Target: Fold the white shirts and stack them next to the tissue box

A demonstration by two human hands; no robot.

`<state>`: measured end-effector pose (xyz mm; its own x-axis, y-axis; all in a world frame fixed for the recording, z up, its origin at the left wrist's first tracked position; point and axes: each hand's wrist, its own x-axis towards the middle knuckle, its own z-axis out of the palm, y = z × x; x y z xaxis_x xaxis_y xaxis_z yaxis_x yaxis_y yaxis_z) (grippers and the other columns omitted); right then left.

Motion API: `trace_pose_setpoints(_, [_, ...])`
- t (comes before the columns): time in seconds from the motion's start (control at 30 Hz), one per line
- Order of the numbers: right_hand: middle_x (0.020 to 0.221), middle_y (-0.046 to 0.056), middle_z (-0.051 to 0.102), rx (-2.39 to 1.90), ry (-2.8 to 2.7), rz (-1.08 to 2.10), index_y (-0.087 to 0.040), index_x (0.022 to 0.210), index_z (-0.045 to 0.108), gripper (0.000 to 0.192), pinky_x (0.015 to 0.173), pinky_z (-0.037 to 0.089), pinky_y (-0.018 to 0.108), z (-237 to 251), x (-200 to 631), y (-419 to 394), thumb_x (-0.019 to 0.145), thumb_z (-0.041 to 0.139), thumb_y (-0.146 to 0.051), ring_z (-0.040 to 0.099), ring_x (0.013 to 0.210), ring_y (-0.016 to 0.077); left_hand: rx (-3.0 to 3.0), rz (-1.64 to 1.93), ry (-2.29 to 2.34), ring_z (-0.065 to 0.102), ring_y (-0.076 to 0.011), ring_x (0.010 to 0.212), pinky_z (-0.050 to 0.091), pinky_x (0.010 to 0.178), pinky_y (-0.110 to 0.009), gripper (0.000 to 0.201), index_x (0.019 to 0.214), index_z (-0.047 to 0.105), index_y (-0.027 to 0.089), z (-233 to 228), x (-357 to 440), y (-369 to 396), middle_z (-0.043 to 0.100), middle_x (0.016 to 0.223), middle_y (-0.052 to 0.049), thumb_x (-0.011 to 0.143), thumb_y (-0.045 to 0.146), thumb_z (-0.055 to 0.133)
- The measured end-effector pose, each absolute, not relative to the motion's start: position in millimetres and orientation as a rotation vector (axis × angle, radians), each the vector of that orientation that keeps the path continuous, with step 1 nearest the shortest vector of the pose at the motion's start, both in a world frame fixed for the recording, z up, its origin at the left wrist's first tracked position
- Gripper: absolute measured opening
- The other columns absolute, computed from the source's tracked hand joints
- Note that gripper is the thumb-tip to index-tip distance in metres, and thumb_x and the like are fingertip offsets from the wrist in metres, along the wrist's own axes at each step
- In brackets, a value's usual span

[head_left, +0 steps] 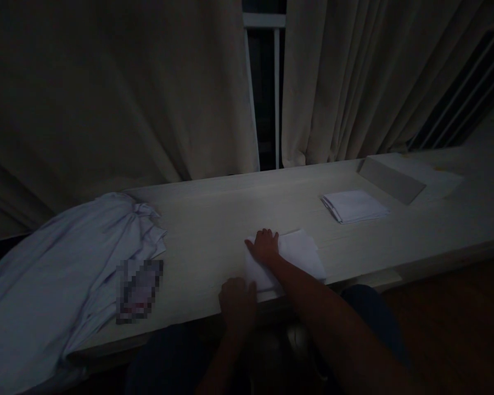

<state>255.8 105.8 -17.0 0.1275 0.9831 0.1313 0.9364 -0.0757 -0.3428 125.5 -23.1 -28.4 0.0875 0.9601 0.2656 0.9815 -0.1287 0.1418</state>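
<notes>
Both hands (251, 274) on one white, flat-folded cloth (296, 255).

Folded cloth stack (354, 206), box (395, 174), crumpled sheet (61, 274), curtains (107, 93).

One head-worn camera looks forward and down, close over a pale table (214, 219) facing curtains (107, 99).

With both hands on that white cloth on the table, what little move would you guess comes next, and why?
Probably a smoothing press, then a lift. The right hand lies flat on the folded cloth and the left hand rests at its near corner. It looks already folded, and a finished folded stack lies further right.
</notes>
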Motion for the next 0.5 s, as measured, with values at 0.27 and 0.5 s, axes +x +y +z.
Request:
trace_pose_setpoints(0.27, [0.143, 0.018, 0.047, -1.934, -1.908, 0.082, -0.012, 0.128, 0.055, 0.043, 0.112, 0.019, 0.049, -0.4, 304.0, 109.7, 0.097, 0.042, -0.039, 0.038, 0.134, 0.0287, -2.278, -0.365, -2.178, 0.052, -0.0262, 0.099, 0.036, 0.086, -0.038, 0.04, 0.092, 0.062, 0.015, -15.8, 126.5, -22.5, 0.061, 0.099, -0.013, 0.095, 0.04, 0.032])
trace_pose_setpoints(0.5, [0.124, 0.018, 0.06, -2.095, -1.516, 0.118, -0.008, 0.126, 0.055, 0.047, 0.097, 0.04, 0.034, 9.0, 424.5, 40.6, 0.092, 0.053, -0.04, 0.055, 0.117, 0.0262, -2.447, -0.599, -2.612, 0.059, -0.0261, 0.11, 0.041, 0.091, -0.034, 0.057, 0.124, 0.052, 0.008, 0.7, 117.0, 10.8, 0.062, 0.121, -0.019, 0.092, 0.052, 0.034])
